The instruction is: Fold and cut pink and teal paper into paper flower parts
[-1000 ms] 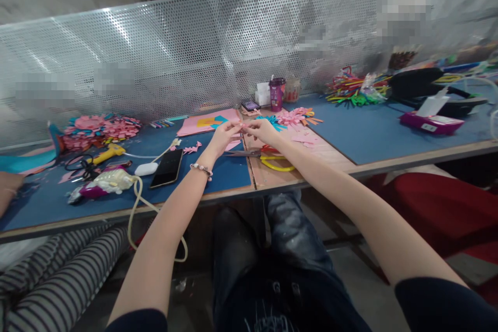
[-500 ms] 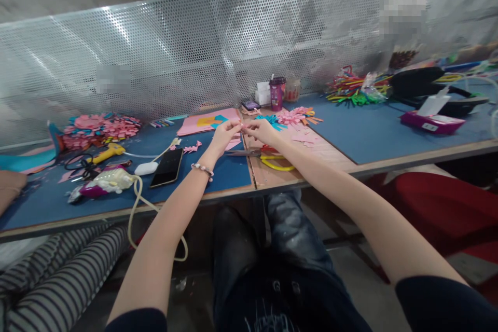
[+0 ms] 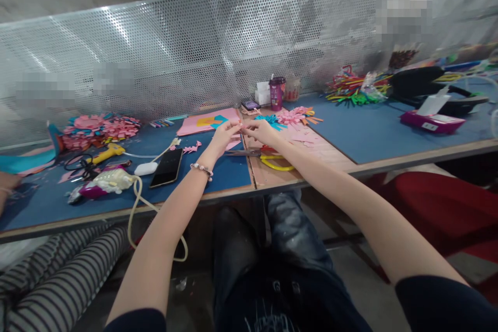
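My left hand (image 3: pixel 223 136) and my right hand (image 3: pixel 261 130) meet over the table, fingertips pinched together. Between them is a small pink piece (image 3: pixel 243 126), apparently paper and mostly hidden by the fingers. Just below lie scissors (image 3: pixel 277 164) with yellow handles, blades pointing left. Beyond my left hand rest pink paper sheets (image 3: pixel 189 123) with yellow and blue pieces on top. Blue fringed paper (image 3: pixel 277 123) and pink fringed paper (image 3: pixel 295 115) lie beyond my right hand, and loose pink strips (image 3: pixel 305 139) are beside its wrist.
Left of me are a black phone (image 3: pixel 167 168), a white case (image 3: pixel 146 168), a yellow glue gun (image 3: pixel 107 152) and a pink paper pile (image 3: pixel 93 130). A co-worker's hand (image 3: pixel 7 187) is at the left edge. A purple cup (image 3: pixel 277 94) and a magenta tissue pack (image 3: pixel 433 123) stand right.
My hands stay almost in the same place, still pinched together. The co-worker's hand at the left edge has shifted and shows less of the arm.
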Demonstrator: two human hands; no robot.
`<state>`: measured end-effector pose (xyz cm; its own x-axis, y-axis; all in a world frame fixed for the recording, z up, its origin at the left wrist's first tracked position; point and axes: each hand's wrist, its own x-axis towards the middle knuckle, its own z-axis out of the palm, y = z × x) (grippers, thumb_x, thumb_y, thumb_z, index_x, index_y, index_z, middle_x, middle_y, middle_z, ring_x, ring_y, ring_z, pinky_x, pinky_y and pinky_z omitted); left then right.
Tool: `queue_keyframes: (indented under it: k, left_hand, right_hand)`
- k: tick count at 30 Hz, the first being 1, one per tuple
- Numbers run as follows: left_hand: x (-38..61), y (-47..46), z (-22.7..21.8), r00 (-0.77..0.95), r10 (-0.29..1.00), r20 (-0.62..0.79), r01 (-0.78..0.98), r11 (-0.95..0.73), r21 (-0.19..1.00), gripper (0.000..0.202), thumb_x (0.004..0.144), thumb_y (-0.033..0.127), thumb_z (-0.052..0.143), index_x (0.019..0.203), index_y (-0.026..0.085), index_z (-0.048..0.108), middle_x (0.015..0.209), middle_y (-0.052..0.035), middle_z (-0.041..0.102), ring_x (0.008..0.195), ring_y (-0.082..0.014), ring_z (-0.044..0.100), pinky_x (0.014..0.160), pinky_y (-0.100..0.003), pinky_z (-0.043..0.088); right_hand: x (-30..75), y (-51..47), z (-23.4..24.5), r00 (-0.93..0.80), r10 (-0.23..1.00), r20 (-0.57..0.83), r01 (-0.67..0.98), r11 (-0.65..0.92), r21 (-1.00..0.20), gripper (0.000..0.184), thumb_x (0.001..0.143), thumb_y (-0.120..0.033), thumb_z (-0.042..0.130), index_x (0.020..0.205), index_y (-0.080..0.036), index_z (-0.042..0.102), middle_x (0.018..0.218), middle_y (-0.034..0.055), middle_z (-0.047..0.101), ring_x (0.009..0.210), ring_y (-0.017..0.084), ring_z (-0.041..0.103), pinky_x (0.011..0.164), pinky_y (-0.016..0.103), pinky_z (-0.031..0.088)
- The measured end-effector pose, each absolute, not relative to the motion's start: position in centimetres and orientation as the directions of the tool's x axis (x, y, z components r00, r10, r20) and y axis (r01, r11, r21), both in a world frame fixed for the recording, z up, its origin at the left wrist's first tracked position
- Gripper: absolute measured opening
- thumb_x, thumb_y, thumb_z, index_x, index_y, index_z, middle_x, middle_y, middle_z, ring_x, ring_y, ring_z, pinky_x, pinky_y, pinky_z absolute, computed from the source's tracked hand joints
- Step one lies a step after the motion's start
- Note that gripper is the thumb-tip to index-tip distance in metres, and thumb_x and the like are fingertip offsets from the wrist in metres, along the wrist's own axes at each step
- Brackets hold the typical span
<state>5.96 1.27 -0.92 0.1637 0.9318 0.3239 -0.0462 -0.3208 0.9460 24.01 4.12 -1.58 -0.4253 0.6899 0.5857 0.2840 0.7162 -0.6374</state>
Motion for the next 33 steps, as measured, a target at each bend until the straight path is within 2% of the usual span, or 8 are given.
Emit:
queue_keyframes:
  k: [10, 24, 33]
  left_hand:
    - [6.0, 1.0, -0.9, 0.178, 0.926, 0.332, -0.024, -0.333, 0.942, 0.023, 0.079, 0.035, 0.072, 0.088, 0.019, 0.060, 0.102, -0.0059, 0.070, 0.099, -0.0194, 0.067, 0.078, -0.030, 0.053]
    - [5.7, 1.9, -1.2, 0.157, 0.920, 0.359, 0.064, -0.373, 0.926, 0.022, 0.080, 0.037, 0.072, 0.088, 0.018, 0.063, 0.092, -0.0050, 0.068, 0.088, -0.0166, 0.066, 0.074, -0.027, 0.054]
    - [5.8, 2.2, -1.2, 0.109, 0.857, 0.504, 0.191, -0.516, 0.835, 0.018, 0.079, 0.034, 0.069, 0.083, 0.017, 0.066, 0.085, -0.0039, 0.066, 0.080, -0.0145, 0.062, 0.075, -0.027, 0.051]
  right_hand:
    - [23.9, 3.8, -1.5, -0.414, 0.699, 0.583, 0.262, 0.705, -0.659, 0.048, 0.084, -0.056, 0.058, 0.091, -0.011, 0.073, 0.076, 0.0048, 0.067, 0.063, 0.012, 0.054, 0.055, 0.022, 0.039]
    - [23.9, 4.9, -2.3, -0.416, 0.676, 0.608, 0.286, 0.732, -0.619, 0.048, 0.085, -0.057, 0.058, 0.093, -0.012, 0.074, 0.077, 0.0048, 0.068, 0.062, 0.011, 0.053, 0.054, 0.021, 0.039]
    - [23.9, 5.0, -2.4, -0.423, 0.687, 0.591, 0.291, 0.721, -0.629, 0.046, 0.086, -0.056, 0.059, 0.093, -0.013, 0.074, 0.074, 0.0039, 0.067, 0.060, 0.011, 0.055, 0.052, 0.021, 0.038]
